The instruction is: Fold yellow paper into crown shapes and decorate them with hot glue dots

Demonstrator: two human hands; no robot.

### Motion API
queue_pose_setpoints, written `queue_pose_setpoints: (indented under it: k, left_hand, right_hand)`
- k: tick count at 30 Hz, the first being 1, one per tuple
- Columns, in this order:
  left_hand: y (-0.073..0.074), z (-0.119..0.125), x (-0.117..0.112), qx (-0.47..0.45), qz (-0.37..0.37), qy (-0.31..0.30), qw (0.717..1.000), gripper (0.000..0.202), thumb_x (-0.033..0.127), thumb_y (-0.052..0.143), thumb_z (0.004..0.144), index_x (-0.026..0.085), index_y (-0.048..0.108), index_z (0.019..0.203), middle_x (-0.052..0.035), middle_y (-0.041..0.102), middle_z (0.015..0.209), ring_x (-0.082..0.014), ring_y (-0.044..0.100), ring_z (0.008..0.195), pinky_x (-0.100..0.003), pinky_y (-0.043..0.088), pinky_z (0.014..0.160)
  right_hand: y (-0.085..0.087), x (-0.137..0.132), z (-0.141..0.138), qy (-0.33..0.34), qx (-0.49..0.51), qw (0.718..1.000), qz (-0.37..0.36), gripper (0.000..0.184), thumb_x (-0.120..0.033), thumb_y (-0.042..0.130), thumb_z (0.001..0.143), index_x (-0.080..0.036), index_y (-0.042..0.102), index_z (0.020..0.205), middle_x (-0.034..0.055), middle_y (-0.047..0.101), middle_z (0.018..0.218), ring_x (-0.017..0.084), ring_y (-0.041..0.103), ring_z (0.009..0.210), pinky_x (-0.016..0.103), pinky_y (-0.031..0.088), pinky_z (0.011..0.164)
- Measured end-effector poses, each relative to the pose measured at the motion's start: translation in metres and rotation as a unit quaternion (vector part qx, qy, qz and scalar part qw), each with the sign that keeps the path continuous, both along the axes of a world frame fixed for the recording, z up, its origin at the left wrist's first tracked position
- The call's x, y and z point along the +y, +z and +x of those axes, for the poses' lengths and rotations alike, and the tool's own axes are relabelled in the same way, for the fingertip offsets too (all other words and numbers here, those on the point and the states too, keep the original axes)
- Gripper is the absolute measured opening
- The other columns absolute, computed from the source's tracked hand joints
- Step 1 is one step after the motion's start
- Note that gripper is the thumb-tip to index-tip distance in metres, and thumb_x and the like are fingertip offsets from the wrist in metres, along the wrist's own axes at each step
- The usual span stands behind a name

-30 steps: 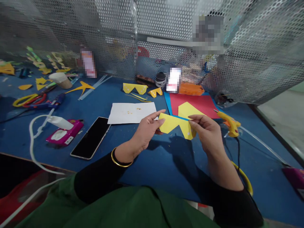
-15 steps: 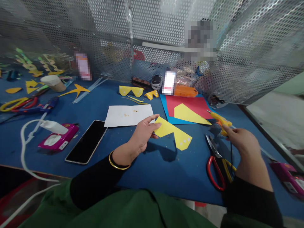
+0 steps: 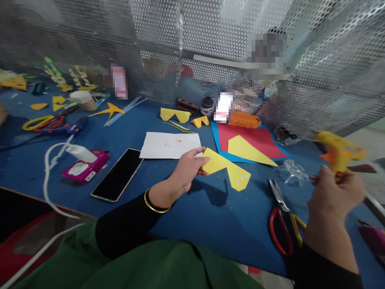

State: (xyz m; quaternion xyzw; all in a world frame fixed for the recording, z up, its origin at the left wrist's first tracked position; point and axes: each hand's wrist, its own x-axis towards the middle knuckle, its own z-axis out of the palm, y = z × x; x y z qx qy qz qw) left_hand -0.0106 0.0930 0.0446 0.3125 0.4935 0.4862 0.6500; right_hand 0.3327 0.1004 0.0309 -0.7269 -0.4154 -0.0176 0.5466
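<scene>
A bare stretch of blue tabletop (image 3: 228,228) lies between its near edge and the notched, white-dotted yellow paper piece (image 3: 221,163), one end pinched in the left hand (image 3: 187,170). At the right, the right hand (image 3: 335,200) has fingers wrapped round a raised yellow plastic glue gun (image 3: 339,154). Red-and-yellow-handled metal scissors (image 3: 283,205) lie between.

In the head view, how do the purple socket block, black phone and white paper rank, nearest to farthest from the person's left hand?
1. White paper: just beyond the left hand.
2. Black phone: to the hand's left.
3. Purple socket block: leftmost of the three.
</scene>
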Motion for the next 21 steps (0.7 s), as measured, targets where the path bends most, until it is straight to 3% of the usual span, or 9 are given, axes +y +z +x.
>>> queue_pose_setpoints:
  k: [1,3,6,10,12,18,21]
  left_hand:
    - [0.0,0.0,0.0,-0.001,0.003,0.002,1.0,0.053,0.009,0.067,0.086,0.008,0.059,0.138,-0.0008,0.06,0.075,-0.0111,0.057,0.062,-0.023,0.057,0.053]
    - [-0.001,0.0,0.0,-0.003,0.008,0.005,1.0,0.052,0.01,0.067,0.086,0.008,0.06,0.137,0.0001,0.059,0.073,-0.0101,0.055,0.059,-0.023,0.056,0.053]
    - [-0.001,-0.001,0.001,0.0,0.011,0.013,1.0,0.051,0.012,0.068,0.086,0.009,0.061,0.136,0.0015,0.059,0.071,-0.0084,0.052,0.053,-0.024,0.055,0.053]
    - [0.004,-0.002,0.001,-0.007,0.01,0.028,1.0,0.049,0.01,0.067,0.087,0.009,0.061,0.135,0.0008,0.061,0.071,-0.0096,0.053,0.056,-0.024,0.055,0.053]
    - [0.007,-0.003,0.002,-0.01,0.017,0.042,0.999,0.048,0.008,0.066,0.087,0.008,0.061,0.134,0.0003,0.061,0.072,-0.0108,0.055,0.06,-0.023,0.055,0.053]
    - [0.008,-0.005,0.005,-0.015,0.032,0.056,0.998,0.05,0.004,0.063,0.088,0.008,0.058,0.138,-0.0001,0.061,0.075,-0.0103,0.056,0.064,-0.02,0.055,0.053]
    - [0.008,-0.004,0.005,-0.005,0.027,0.065,0.997,0.051,0.002,0.062,0.087,0.008,0.058,0.138,0.0011,0.059,0.074,-0.0093,0.056,0.062,-0.019,0.055,0.051]
  right_hand:
    - [0.008,-0.003,-0.012,-0.01,0.018,0.999,0.04,0.018,-0.034,0.065,0.074,-0.022,0.053,0.08,0.0009,0.05,0.067,0.015,0.053,0.052,0.036,0.043,0.053]
    - [0.024,-0.011,-0.038,0.045,0.118,0.986,0.108,0.028,-0.028,0.08,0.062,-0.021,0.059,0.079,0.0014,0.055,0.068,0.017,0.059,0.058,0.036,0.047,0.058]
    - [0.041,-0.026,-0.079,0.21,0.223,0.952,0.005,0.033,-0.03,0.085,0.059,-0.019,0.07,0.086,0.0019,0.059,0.067,0.013,0.053,0.053,0.033,0.042,0.052]
    - [0.05,-0.038,-0.121,0.303,0.256,0.917,-0.042,0.036,-0.028,0.086,0.062,-0.019,0.071,0.093,0.0115,0.072,0.102,0.013,0.059,0.057,0.033,0.048,0.054]
    - [0.05,-0.038,-0.136,0.334,0.245,0.909,-0.045,0.037,-0.029,0.085,0.065,-0.02,0.072,0.099,0.0107,0.073,0.109,0.012,0.061,0.059,0.032,0.051,0.056]
    - [0.033,-0.032,-0.165,0.427,0.227,0.874,-0.057,0.025,-0.039,0.078,0.076,-0.02,0.073,0.092,0.0037,0.072,0.077,0.014,0.061,0.059,0.027,0.045,0.051]
    - [0.019,-0.037,-0.171,0.416,0.179,0.889,-0.061,0.026,-0.042,0.076,0.08,-0.018,0.074,0.092,0.0033,0.071,0.075,0.012,0.056,0.054,0.027,0.043,0.049]
